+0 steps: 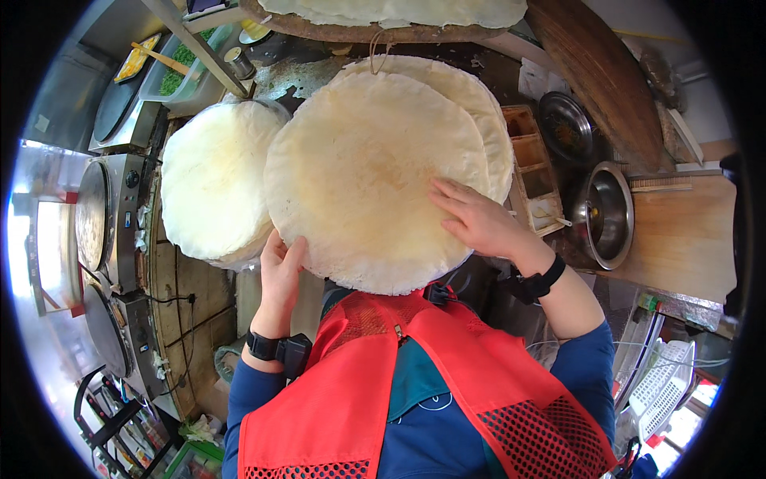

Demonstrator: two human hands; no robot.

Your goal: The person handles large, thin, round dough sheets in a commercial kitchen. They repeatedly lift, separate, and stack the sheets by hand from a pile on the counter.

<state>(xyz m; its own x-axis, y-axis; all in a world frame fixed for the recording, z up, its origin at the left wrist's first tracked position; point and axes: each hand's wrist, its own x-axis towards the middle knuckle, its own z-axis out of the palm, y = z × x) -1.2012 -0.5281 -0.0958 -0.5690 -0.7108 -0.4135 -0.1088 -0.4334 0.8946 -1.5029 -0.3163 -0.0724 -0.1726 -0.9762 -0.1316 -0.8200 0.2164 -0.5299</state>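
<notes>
A large, thin round flatbread (359, 161) lies in front of me on top of other flatbreads (497, 138), which show past its far right edge. My left hand (280, 272) pinches its near left rim, with the thumb on top and the other fingers partly hidden beneath. Flat on the right part of its surface rests my right hand (482, 221), fingers slightly spread and gripping nothing. To the left stands a separate stack of pale flatbreads (212, 179), with clear plastic film around its edges.
Round griddles (93, 209) line the left side. A plastic tub (206, 84) holds chopped greens behind a metal post (197, 48). On the right are a wooden compartment box (525, 136), a steel bowl (625, 221) and a long wooden board (598, 78). More flatbreads (407, 9) lie on a far board.
</notes>
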